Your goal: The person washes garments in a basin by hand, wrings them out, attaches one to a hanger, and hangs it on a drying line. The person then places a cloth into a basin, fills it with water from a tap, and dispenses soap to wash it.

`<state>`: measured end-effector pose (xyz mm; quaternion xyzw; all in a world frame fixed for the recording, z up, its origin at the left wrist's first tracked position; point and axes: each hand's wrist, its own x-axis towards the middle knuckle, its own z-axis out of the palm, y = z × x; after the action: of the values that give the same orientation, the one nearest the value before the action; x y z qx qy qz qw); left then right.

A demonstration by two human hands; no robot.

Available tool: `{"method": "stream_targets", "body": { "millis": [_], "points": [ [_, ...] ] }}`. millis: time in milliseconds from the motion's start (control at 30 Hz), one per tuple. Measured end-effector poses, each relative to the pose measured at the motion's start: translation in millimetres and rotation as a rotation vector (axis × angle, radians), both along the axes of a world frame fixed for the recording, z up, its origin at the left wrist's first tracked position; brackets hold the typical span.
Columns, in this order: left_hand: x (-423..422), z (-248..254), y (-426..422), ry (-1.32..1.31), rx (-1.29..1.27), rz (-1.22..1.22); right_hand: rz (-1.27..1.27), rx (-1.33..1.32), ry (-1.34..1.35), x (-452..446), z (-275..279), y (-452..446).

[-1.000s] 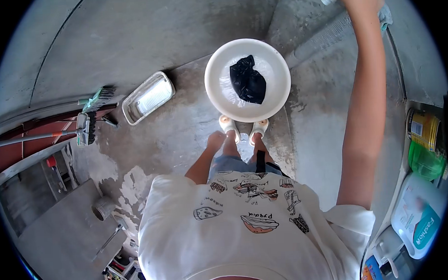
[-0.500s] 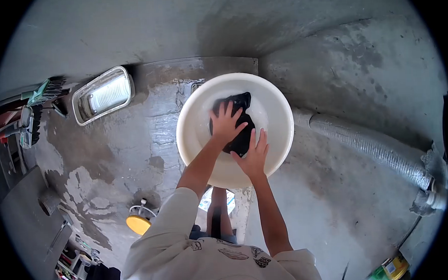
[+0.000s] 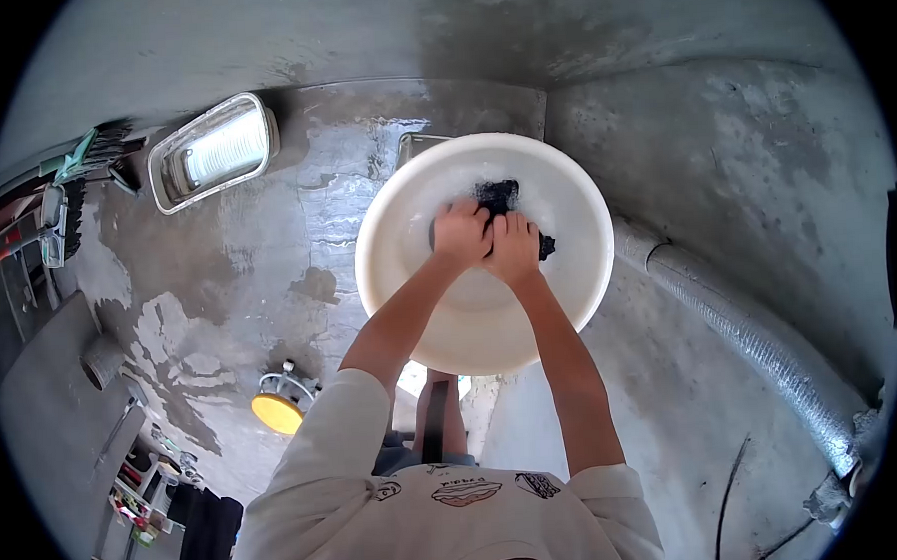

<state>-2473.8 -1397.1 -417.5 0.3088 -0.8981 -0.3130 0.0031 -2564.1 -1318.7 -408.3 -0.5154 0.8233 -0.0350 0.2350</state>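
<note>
the left hand [image 3: 461,231] and the right hand [image 3: 513,247], side by side, are both grasping the black cloth [image 3: 498,195] inside the white basin [image 3: 475,324]

A second, 1 of them, ago the right hand [image 3: 514,247] was up high, off to the side, and the left hand [image 3: 461,233] hung down low, but now I see the 2 hands close together in the white tub [image 3: 387,283]. Their fingers were spread wide 0.5 seconds ago, and now they are curled up on the black cloth [image 3: 497,193]. The cloth has gone from a big dark lump to a bunch mostly hidden under the hands.
</note>
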Motion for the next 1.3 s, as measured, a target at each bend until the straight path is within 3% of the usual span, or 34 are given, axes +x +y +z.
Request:
{"method": "stream_targets", "body": {
  "millis": [33,100,167,200,300,367,400,433,500,633,700,733,767,833,900,1000,1067,1100,1167,1233,1300],
  "points": [
    [-1.6,6.7,-6.5,0.099,0.047,0.117,0.004,-0.025,0.013,1.6,17.4,-4.8],
    [-1.3,31.9,-12.8,0.15,-0.057,0.126,-0.117,-0.205,0.163,6.5,48.3,-1.5],
    [-2.8,28.7,-12.9,0.08,-0.148,0.113,-0.187,-0.126,0.007,11.2,29.3,5.0],
    [-5.6,18.0,-11.1,0.058,-0.235,0.068,-0.118,-0.148,0.08,14.4,13.6,4.6],
    [2.0,-17.7,-6.8,0.05,-0.123,-0.125,0.049,-0.379,0.237,-3.4,-54.9,6.2],
    [2.6,-25.2,-0.7,0.053,-0.149,-0.126,0.122,-0.455,0.056,3.7,-55.5,23.3],
    [-0.6,-20.4,-6.2,0.206,-0.134,-0.101,0.165,-0.573,0.194,1.6,-50.5,14.8],
    [-1.0,-32.7,-6.9,0.189,-0.178,-0.144,0.183,-0.587,0.139,-2.6,-51.5,13.4],
    [-9.4,-19.5,-15.9,0.014,-0.07,-0.214,0.156,-0.385,0.014,-6.6,-36.3,6.1],
    [7.9,20.0,-6.2,0.012,-0.013,-0.076,0.002,-0.251,-0.023,15.3,15.6,7.1],
    [11.3,39.1,-1.0,0.028,-0.154,0.238,-0.253,-0.301,0.266,24.1,37.4,0.0],
    [12.2,15.8,7.4,0.08,-0.022,0.315,-0.303,-0.292,0.28,29.9,19.4,-2.0],
    [1.8,13.7,11.9,-0.007,-0.227,0.284,-0.306,-0.288,0.275,32.9,-3.4,3.0],
    [10.3,-30.2,20.6,0.173,-0.253,0.191,-0.146,-0.416,0.362,29.7,-51.6,10.2],
    [4.4,-25.4,18.5,0.146,-0.3,0.198,-0.127,-0.396,0.214,25.1,-44.2,10.0],
    [-7.7,-21.0,-9.8,0.029,-0.147,0.009,-0.089,-0.391,0.256,6.6,-42.2,-6.6],
    [1.6,8.8,-7.1,-0.091,-0.116,-0.055,-0.048,0.221,-0.121,5.3,-5.1,-16.4],
    [-1.4,23.9,-8.1,-0.121,-0.069,-0.016,-0.055,0.201,-0.117,12.2,14.1,-17.5],
    [-7.0,50.3,-16.0,-0.13,-0.036,0.024,-0.288,-0.163,-0.024,23.8,42.5,-7.0],
    [-3.3,73.2,-15.2,0.095,-0.299,0.078,-0.198,-0.054,-0.039,20.8,56.7,3.1],
    [-2.4,33.9,-13.1,0.1,-0.259,0.117,-0.141,-0.084,0.023,16.9,25.0,0.7]
  ]
}}
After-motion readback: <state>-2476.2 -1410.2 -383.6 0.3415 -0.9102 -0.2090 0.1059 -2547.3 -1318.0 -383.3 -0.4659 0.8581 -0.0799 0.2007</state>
